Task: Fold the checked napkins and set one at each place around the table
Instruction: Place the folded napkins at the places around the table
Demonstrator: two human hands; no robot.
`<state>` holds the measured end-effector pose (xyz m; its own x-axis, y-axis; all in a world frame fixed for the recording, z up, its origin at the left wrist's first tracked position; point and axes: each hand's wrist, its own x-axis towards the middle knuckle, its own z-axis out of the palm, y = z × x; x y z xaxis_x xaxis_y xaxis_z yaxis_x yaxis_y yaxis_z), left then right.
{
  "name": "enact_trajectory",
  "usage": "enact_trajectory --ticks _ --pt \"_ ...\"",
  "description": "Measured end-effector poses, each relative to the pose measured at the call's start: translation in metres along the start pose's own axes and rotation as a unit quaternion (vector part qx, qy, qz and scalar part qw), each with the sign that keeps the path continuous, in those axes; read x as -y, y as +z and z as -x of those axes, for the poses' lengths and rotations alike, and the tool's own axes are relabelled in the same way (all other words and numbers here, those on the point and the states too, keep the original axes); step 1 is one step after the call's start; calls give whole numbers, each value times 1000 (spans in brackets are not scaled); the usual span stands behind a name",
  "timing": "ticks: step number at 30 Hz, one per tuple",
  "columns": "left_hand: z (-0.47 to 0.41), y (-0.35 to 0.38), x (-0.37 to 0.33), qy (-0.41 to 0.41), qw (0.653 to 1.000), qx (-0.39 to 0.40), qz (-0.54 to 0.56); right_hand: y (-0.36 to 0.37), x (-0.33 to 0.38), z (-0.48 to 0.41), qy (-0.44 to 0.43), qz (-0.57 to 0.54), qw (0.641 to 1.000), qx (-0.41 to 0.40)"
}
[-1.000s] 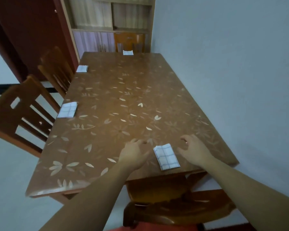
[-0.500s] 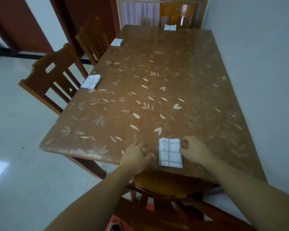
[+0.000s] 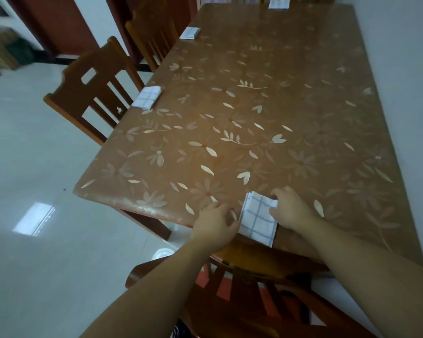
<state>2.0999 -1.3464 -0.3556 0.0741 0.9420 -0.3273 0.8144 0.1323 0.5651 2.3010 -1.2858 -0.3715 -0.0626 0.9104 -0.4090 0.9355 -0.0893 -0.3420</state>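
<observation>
A folded white napkin with blue checks (image 3: 257,220) lies at the near edge of the brown flower-patterned table (image 3: 266,113), its near end hanging slightly past the edge. My left hand (image 3: 213,225) rests with spread fingers against its left side. My right hand (image 3: 291,208) has its fingers curled on the napkin's right edge and far corner. Three more folded checked napkins lie at other places: one at the left edge (image 3: 148,96), one farther along the left (image 3: 190,33), and one at the far end (image 3: 278,3).
Two wooden chairs (image 3: 93,84) (image 3: 152,32) stand along the table's left side. Another chair (image 3: 254,272) is tucked in right below my hands. A pale wall runs close along the table's right side. Light tiled floor (image 3: 34,167) lies to the left.
My view has swung left and closer to the table's near end. The napkin has slid toward the near edge and straightened, and both hands have closed in on its sides.
</observation>
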Motion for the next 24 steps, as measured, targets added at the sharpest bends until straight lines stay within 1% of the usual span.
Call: enact_trajectory --ticks 4,7,9,10,11,13,14,15,16,17,18,20,22,24 --pt "-3 1 2 2 1000 11 -1 5 4 6 49 -43 998 -13" --pt "-7 1 7 1 1000 17 16 8 8 13 104 -164 981 -14" --pt "-9 1 9 -5 999 20 41 14 4 18 141 -271 951 -45" --pt "-9 1 9 -12 998 19 59 19 1 21 168 -338 924 -66" --pt "-9 1 8 -21 997 14 79 23 -1 25 202 -414 883 -87" --pt "-9 1 5 -51 990 1 128 29 -3 33 270 -552 781 -110" --pt "-9 1 2 -72 984 1 161 31 -5 36 291 -605 732 -117" --pt "-10 2 0 -95 977 9 192 32 -6 40 302 -644 692 -120" --pt "-11 4 -3 -115 969 21 216 31 -5 44 307 -673 663 -120" --pt "-11 5 -5 -132 961 34 239 31 -5 47 308 -685 650 -119" --pt "-13 8 -7 -146 951 44 268 31 -5 50 308 -687 648 -118" --pt "-15 11 -9 -162 936 44 309 30 -5 55 309 -667 669 -113" --pt "-18 14 -9 -167 935 31 311 29 -4 59 306 -643 694 -106" --pt "-19 16 -7 -168 936 26 308 31 -3 62 292 -638 706 -95"
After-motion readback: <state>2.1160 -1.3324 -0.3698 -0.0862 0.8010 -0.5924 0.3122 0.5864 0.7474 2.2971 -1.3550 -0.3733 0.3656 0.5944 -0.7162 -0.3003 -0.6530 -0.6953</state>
